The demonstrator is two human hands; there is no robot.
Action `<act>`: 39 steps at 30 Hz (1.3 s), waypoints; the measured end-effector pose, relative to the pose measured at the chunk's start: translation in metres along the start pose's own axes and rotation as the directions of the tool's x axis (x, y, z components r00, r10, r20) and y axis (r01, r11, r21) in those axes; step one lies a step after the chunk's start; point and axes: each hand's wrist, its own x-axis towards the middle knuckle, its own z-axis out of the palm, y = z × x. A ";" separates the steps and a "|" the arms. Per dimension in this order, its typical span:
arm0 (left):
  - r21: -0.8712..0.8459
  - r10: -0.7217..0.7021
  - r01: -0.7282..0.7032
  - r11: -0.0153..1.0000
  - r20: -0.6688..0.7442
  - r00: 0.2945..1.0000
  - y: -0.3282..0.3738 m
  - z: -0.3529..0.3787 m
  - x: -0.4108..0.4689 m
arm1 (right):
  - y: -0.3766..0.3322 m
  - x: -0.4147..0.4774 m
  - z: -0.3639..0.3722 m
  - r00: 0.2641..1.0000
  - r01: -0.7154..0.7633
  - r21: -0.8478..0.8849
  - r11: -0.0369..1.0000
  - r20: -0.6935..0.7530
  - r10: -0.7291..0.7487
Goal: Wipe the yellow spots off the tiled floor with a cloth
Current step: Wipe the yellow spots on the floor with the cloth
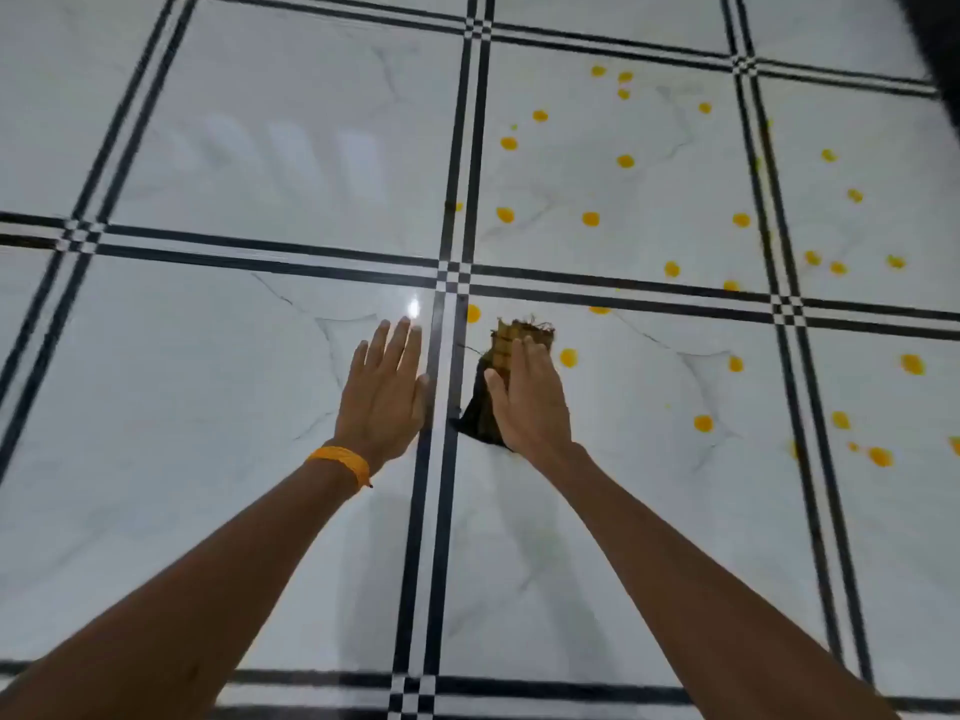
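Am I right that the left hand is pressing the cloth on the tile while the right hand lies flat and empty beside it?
Not quite: the head view shows the right hand pressing the cloth, while the left hand lies flat and empty beside it.

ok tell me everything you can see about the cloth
The cloth is small, dark and crumpled, olive-brown with a faint checked weave and a frayed, fringed far edge. It lies flat on the white tiled floor, just right of a black grout stripe. The right hand presses on it palm down, fingers extended, covering its right half. Yellow spots sit close on either side of its far end.
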 end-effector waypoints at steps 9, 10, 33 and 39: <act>0.105 -0.088 0.091 0.990 -0.027 0.996 -0.081 0.135 0.082 | 0.056 0.073 0.132 0.968 0.004 -0.165 0.986 -0.248 -0.045; 0.116 -0.089 0.094 0.989 -0.047 0.995 -0.081 0.144 0.083 | 0.062 0.072 0.134 0.964 0.005 -0.169 0.986 -0.259 -0.049; 0.094 -0.003 0.015 0.995 -0.122 0.993 -0.111 0.166 0.106 | 0.076 0.174 0.112 0.968 0.061 -0.323 0.944 -0.212 -0.135; 0.105 -0.003 0.017 0.994 -0.130 0.991 -0.099 0.164 0.113 | 0.160 0.111 0.080 0.962 0.090 -0.323 0.942 -0.216 -0.166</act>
